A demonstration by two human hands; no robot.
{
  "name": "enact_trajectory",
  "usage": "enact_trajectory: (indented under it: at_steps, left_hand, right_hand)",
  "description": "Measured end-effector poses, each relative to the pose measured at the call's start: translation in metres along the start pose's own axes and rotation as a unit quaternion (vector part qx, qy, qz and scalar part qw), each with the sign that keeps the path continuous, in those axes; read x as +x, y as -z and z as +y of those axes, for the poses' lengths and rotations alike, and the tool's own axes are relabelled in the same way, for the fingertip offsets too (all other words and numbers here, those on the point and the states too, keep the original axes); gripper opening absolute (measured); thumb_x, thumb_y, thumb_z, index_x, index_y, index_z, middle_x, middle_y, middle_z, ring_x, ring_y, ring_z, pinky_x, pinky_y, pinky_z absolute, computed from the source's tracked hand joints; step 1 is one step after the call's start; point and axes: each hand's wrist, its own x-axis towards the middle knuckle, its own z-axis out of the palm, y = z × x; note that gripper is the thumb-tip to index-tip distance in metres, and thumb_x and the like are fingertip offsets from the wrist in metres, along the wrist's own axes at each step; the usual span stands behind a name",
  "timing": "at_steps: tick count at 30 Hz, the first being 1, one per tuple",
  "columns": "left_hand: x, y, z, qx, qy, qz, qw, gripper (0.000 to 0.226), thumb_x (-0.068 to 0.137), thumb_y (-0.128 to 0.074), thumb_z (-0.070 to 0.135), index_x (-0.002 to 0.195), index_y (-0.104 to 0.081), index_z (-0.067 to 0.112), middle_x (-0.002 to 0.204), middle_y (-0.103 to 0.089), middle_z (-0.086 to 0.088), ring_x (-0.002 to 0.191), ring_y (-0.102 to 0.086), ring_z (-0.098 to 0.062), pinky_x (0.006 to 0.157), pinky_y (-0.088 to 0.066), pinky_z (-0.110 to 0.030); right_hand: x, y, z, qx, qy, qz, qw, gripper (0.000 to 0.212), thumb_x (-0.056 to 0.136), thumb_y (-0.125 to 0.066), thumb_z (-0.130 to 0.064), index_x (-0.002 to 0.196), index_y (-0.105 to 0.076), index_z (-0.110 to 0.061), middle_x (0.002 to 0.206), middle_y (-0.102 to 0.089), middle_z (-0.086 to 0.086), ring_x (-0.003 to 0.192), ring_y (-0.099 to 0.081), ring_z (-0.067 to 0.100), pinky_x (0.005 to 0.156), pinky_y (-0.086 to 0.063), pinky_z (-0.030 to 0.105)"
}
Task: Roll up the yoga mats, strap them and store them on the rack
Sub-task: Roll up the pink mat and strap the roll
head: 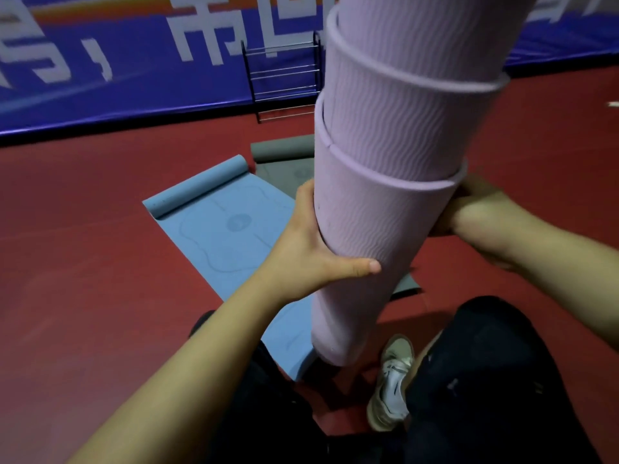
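Note:
A rolled pink yoga mat [385,169] stands tilted in front of me, its layers telescoped into steps, its lower end near my knees. My left hand [311,242] grips its left side, thumb wrapped across the front. My right hand [475,212] holds it from the right, fingers hidden behind the roll. A blue mat [221,229] lies on the floor, partly rolled at its far end. Behind it a grey mat [284,152] lies partly rolled too. The black metal rack [284,75] stands against the far wall. No strap shows.
Red floor [83,262] spreads all around. A blue banner wall [117,61] with white characters runs along the back. My dark trousers and a white shoe [392,380] are at the bottom of the view.

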Motion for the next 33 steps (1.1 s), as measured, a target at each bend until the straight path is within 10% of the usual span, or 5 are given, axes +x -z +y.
enact_trajectory:
  at_steps: [4, 20, 26, 29, 33]
  left_hand:
    - [-0.022, -0.019, -0.019, -0.011, 0.034, -0.014, 0.999, 0.109, 0.051, -0.087, 0.056, 0.132, -0.015, 0.052, 0.137, -0.033, 0.025, 0.125, -0.034, 0.019, 0.092, -0.034, 0.001]
    - [-0.058, -0.061, -0.12, -0.024, 0.13, -0.084, 0.988, 0.123, 0.056, -0.093, 0.041, 0.15, -0.013, 0.036, 0.153, -0.029, 0.014, 0.142, -0.032, -0.002, 0.115, -0.036, -0.039]
    - [-0.055, -0.047, -0.138, -0.006, 0.183, -0.1, 0.978, 0.128, 0.05, -0.094, 0.049, 0.152, -0.019, 0.031, 0.15, -0.037, 0.009, 0.137, -0.04, -0.009, 0.112, -0.04, -0.041]
    - [-0.062, -0.04, -0.14, 0.004, 0.182, -0.088, 0.979, 0.122, 0.052, -0.095, 0.045, 0.151, -0.025, 0.033, 0.146, -0.043, 0.014, 0.133, -0.045, -0.008, 0.11, -0.043, -0.039]
    - [-0.064, -0.045, -0.137, -0.019, 0.193, -0.105, 0.975, 0.121, 0.057, -0.095, 0.041, 0.152, -0.02, 0.034, 0.15, -0.037, 0.014, 0.136, -0.04, -0.006, 0.109, -0.041, -0.026]
  right_hand:
    - [-0.022, -0.006, 0.022, -0.009, 0.008, -0.015, 1.0, 0.04, 0.078, -0.061, 0.022, 0.089, -0.063, -0.017, 0.058, -0.067, -0.016, 0.052, -0.055, -0.005, 0.05, -0.046, 0.012]
    - [-0.032, -0.054, 0.116, -0.081, -0.078, 0.009, 0.994, 0.051, 0.082, -0.046, 0.025, 0.111, -0.053, -0.016, 0.095, -0.06, -0.008, 0.069, -0.054, -0.019, 0.063, -0.037, -0.001]
    - [-0.018, -0.057, 0.129, -0.051, -0.199, -0.08, 0.976, 0.075, 0.071, -0.043, 0.024, 0.121, -0.056, -0.031, 0.065, -0.054, 0.013, 0.054, -0.049, 0.018, 0.051, -0.041, 0.025]
    - [-0.018, -0.06, 0.127, -0.049, -0.19, -0.071, 0.978, 0.075, 0.073, -0.04, 0.019, 0.11, -0.057, -0.044, 0.056, -0.059, -0.007, 0.054, -0.049, 0.015, 0.053, -0.043, 0.03]
    - [-0.025, -0.062, 0.126, -0.061, -0.247, -0.101, 0.962, 0.073, 0.075, -0.045, 0.01, 0.114, -0.048, -0.051, 0.107, -0.066, 0.005, 0.089, -0.06, 0.025, 0.083, -0.055, 0.059]
